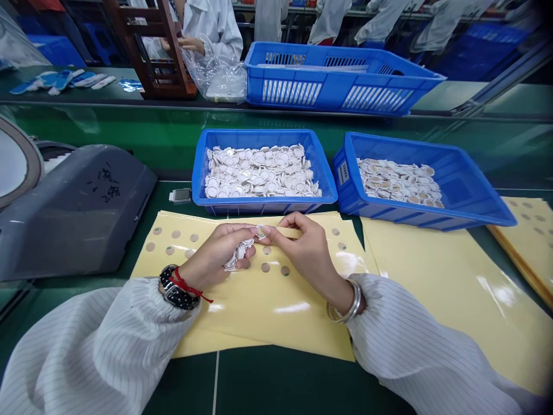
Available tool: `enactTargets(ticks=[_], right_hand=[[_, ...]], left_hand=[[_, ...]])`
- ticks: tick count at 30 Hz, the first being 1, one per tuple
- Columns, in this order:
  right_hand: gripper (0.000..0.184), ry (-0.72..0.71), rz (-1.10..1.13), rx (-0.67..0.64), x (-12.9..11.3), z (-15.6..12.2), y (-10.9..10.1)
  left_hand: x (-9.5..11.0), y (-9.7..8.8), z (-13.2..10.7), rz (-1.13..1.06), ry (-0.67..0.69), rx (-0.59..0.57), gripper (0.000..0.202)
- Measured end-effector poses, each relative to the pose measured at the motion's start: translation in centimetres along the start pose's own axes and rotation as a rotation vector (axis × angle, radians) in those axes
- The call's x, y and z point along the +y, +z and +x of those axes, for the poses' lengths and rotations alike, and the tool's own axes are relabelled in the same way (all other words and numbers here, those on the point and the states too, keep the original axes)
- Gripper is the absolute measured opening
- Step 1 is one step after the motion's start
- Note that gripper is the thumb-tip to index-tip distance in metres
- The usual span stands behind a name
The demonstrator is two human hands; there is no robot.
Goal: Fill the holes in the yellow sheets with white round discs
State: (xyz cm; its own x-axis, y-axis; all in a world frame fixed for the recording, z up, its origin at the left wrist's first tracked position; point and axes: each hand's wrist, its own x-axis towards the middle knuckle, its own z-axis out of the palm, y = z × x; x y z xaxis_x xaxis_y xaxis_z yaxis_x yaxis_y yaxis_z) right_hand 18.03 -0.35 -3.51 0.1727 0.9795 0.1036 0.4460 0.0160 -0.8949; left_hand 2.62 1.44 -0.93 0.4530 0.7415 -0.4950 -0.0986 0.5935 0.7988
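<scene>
My left hand (222, 251) is closed around several small white round plastic parts (237, 255). Between its thumb and fingers, one more white ring-shaped part (260, 231) is pinched at the fingertips. My right hand (305, 242) meets it there, its thumb at that part's edge and a narrow yellowish strip (288, 232) held in its fingers. Both hands hover over a yellow glossy sheet (268, 305) that bears rows of small round stickers (265, 267). What lies under the fingers is hidden.
A blue bin (264, 205) full of white round parts stands behind my hands. Right of it sits another blue bin (470, 190), partly filled with similar parts. A grey tape dispenser (73, 213) is at left, more yellow sheets (453, 288) at right. A person in white (216, 29) works opposite.
</scene>
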Motion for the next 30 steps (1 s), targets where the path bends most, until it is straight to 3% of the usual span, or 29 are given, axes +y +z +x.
enactTargets(ticks=[4,8,11,16,18,20,23,25,26,27,28,30], right_hand=[[0.029,-0.046,-0.053,0.012,0.1,-0.1,0.0],[0.024,-0.191,-0.162,0.092,0.3,0.5,-0.8],[0.021,-0.187,-0.097,0.114,0.5,0.9,-1.4],[0.025,-0.076,0.135,-0.2,0.0,0.1,-0.8],[0.016,-0.109,0.169,-0.221,-0.6,-0.1,-1.2],[0.013,-0.191,0.134,-0.013,-1.0,0.4,-2.8],[0.014,-0.253,0.025,0.473,-1.3,1.9,-6.9],[0.043,-0.243,-0.066,0.585,-1.3,2.5,-9.5],[0.059,-0.229,-0.082,0.572,-1.2,2.5,-10.3],[0.062,-0.224,-0.111,0.506,-1.2,2.2,-10.8],[0.054,-0.223,-0.138,0.385,-1.1,1.8,-10.8],[0.023,-0.218,-0.196,0.011,-1.0,0.5,-9.9]], left_hand=[[-0.1,0.0,0.0,-0.013,-0.007,-0.002,0.014],[-0.3,-0.1,0.1,-0.055,0.016,0.0,0.016],[-0.4,-0.1,0.2,-0.052,0.02,-0.012,0.017],[-0.3,-0.6,0.2,0.055,0.01,-0.14,0.023],[-0.3,-0.7,0.2,0.071,0.012,-0.167,0.024],[-0.2,-0.6,0.2,0.052,0.01,-0.139,0.026],[-0.1,-0.4,0.1,0.005,0.001,-0.078,0.029],[0.0,-0.2,0.0,-0.032,-0.008,-0.055,0.029],[0.1,-0.1,0.0,-0.054,-0.012,-0.046,0.028],[0.2,-0.1,0.0,-0.075,-0.018,-0.04,0.026],[0.2,0.0,-0.1,-0.09,-0.027,-0.035,0.025],[0.3,0.0,-0.1,-0.095,-0.037,-0.024,0.021]])
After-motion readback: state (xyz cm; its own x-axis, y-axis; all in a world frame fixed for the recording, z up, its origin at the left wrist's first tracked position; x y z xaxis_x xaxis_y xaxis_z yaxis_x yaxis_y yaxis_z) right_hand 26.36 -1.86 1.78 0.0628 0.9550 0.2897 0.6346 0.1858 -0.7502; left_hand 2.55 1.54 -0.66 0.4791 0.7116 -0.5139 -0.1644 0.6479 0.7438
